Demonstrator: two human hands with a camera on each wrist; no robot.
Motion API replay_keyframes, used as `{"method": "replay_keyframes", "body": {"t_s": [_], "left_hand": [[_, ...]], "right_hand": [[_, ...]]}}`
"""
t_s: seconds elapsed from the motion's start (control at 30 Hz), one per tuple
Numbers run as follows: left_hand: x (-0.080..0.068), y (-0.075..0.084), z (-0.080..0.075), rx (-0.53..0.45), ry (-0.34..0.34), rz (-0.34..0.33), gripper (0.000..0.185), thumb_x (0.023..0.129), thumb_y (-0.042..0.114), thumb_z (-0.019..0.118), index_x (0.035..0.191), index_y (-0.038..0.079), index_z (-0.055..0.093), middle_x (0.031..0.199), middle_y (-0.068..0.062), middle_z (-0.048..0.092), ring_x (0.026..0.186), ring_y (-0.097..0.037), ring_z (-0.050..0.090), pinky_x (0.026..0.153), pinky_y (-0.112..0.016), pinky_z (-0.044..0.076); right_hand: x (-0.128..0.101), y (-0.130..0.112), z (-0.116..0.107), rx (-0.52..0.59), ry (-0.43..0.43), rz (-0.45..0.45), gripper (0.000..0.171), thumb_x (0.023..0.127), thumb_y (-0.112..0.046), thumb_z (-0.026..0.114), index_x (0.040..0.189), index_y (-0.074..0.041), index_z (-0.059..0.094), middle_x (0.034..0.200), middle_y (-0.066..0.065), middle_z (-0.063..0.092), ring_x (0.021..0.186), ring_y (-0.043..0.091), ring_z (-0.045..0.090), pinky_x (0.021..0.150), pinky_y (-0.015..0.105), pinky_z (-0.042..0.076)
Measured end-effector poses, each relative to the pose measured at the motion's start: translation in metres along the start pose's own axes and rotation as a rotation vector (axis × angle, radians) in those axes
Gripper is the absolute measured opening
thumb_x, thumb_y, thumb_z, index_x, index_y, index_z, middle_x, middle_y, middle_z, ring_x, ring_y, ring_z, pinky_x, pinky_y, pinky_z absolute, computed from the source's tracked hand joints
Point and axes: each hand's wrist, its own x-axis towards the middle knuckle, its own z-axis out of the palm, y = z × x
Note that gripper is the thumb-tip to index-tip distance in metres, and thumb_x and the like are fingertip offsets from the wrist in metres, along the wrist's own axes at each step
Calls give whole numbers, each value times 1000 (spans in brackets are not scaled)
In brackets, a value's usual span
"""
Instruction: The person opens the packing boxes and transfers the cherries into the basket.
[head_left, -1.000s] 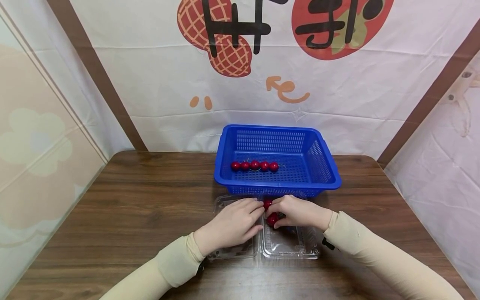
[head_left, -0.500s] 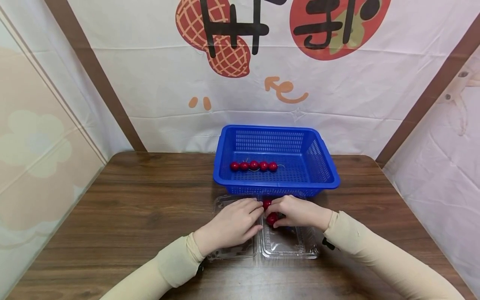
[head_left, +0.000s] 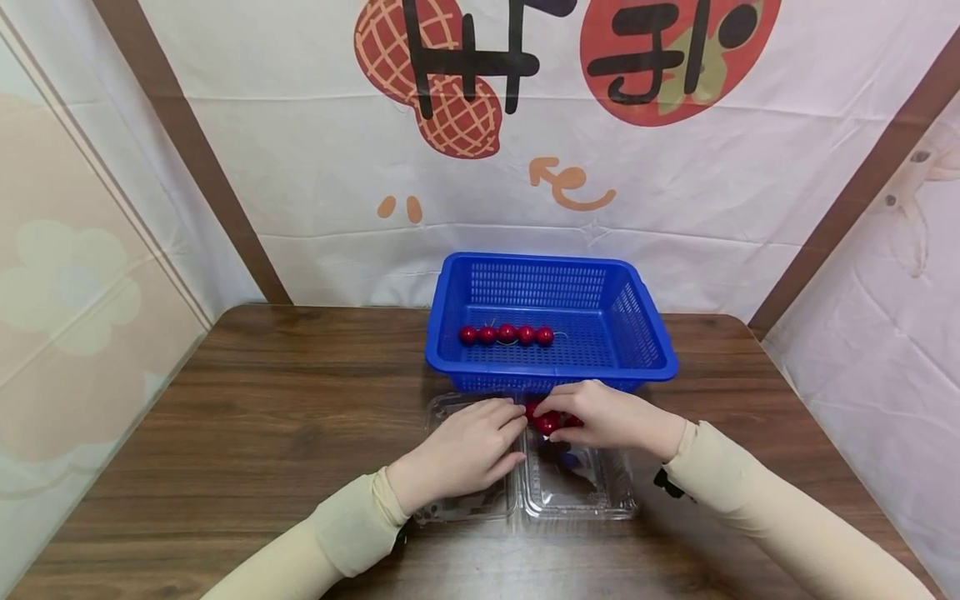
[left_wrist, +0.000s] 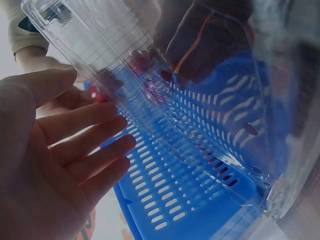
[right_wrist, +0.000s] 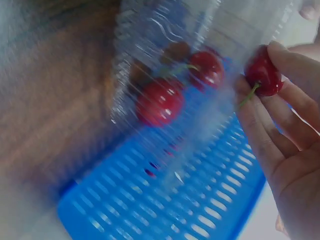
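Observation:
My right hand (head_left: 607, 417) pinches a red cherry (right_wrist: 263, 72) with a green stem between thumb and fingers, above the right half (head_left: 618, 492) of a clear plastic clamshell box. Through its clear wall in the right wrist view, two more cherries show, one large cherry (right_wrist: 160, 101) and another cherry (right_wrist: 206, 69). My left hand (head_left: 465, 446) lies over the left half (head_left: 480, 507) of the box. In the left wrist view its fingers (left_wrist: 95, 145) are loosely extended, tips at the clear plastic edge, and grip nothing.
Behind the box stands a blue perforated basket (head_left: 656, 367), close to its far edge. Inside the basket several cherries (head_left: 507, 333) lie in a row. The wooden table (head_left: 300, 450) ends at a printed cloth wall (head_left: 337, 158).
My right hand has risen slightly and shifted a little to the right, the pinched cherry moving with it. My left hand stays in place.

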Motion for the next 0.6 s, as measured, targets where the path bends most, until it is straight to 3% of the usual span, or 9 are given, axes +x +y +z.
{"method": "replay_keyframes", "body": {"t_s": [0.17,0.6], "left_hand": [[0,0,2,-6,-1,-1,39,88,36,62,111,4,67,116,-9,65,114,-26,59,104,-35,44],[0,1,2,-28,-48,-9,41,91,36,58,119,6,64,121,-9,63,118,-25,57,107,-33,42]], "right_hand": [[-3,-3,-16,-6,72,-21,28,82,-18,74,107,-8,67,96,0,68,84,8,65,74,21,55],[-5,-2,-48,-74,162,-13,30,81,-19,74,108,-8,67,97,-1,68,83,7,64,70,23,56]]}}
